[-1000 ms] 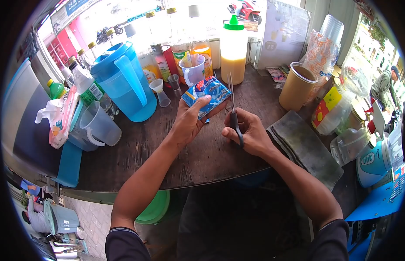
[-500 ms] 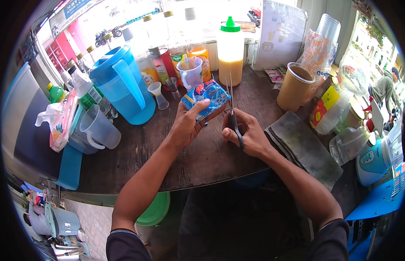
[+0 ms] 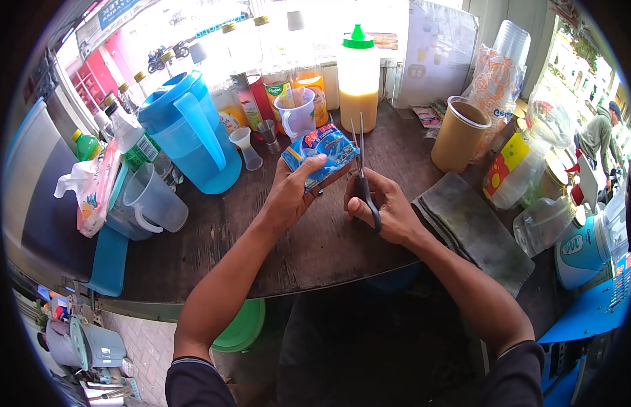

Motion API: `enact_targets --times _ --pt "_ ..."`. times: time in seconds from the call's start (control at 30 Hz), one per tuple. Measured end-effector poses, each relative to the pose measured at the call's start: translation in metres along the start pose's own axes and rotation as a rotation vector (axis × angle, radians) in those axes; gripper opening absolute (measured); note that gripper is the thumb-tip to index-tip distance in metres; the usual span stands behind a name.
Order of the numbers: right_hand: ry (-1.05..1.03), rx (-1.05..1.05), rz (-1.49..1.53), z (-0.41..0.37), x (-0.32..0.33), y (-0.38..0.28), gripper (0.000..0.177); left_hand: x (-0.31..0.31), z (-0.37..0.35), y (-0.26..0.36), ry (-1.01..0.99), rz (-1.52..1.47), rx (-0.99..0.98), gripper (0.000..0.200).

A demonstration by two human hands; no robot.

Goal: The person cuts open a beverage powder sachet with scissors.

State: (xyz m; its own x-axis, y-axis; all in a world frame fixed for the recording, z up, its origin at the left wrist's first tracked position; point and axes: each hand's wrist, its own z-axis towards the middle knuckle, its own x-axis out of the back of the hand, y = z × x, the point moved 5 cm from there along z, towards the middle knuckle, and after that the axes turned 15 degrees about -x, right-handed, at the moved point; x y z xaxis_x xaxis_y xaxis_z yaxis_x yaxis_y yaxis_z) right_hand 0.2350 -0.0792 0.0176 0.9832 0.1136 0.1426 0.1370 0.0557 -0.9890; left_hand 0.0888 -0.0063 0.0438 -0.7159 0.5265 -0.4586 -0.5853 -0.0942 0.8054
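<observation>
My left hand [image 3: 293, 183] is closed on a blue printed sachet [image 3: 327, 153], thumb across its front. A pair of scissors [image 3: 364, 188] with black handles sits in my right hand [image 3: 385, 207], its fingers curled round the grips. The two blades point upward, slightly parted, right beside the sachet's right edge. Just behind the sachet stands a small clear measuring jug [image 3: 296, 112]. To its left are a small double-ended plastic measure [image 3: 247, 150] and a dark little cup [image 3: 267, 131].
A blue pitcher [image 3: 195, 139] and clear plastic jug [image 3: 157, 200] stand left on the dark wooden table [image 3: 214, 251]. Behind is a green-capped squeeze bottle [image 3: 358, 88]. A brown tub [image 3: 459, 136], folded grey cloth [image 3: 473, 227] and bagged cups [image 3: 495, 74] are on the right.
Almost nothing differs. My right hand and the scissors have shifted very slightly left; the sachet stays where it was in my left hand.
</observation>
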Motion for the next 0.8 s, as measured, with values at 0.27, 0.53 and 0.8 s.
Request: enact_targets --times 0.27,0.53,0.8 --pt "0.012 0.013 0.029 0.002 -0.002 0.003 0.051 0.005 0.002 -0.005 0.008 -0.014 -0.015 0.039" --pt "0.050 0.036 0.057 0.003 -0.001 0.005 0.052 0.009 0.003 -0.007 0.023 0.008 -0.011 0.040" --pt "0.042 0.015 0.025 -0.001 -0.002 -0.002 0.046 0.011 0.004 -0.008 0.064 0.015 -0.023 0.040"
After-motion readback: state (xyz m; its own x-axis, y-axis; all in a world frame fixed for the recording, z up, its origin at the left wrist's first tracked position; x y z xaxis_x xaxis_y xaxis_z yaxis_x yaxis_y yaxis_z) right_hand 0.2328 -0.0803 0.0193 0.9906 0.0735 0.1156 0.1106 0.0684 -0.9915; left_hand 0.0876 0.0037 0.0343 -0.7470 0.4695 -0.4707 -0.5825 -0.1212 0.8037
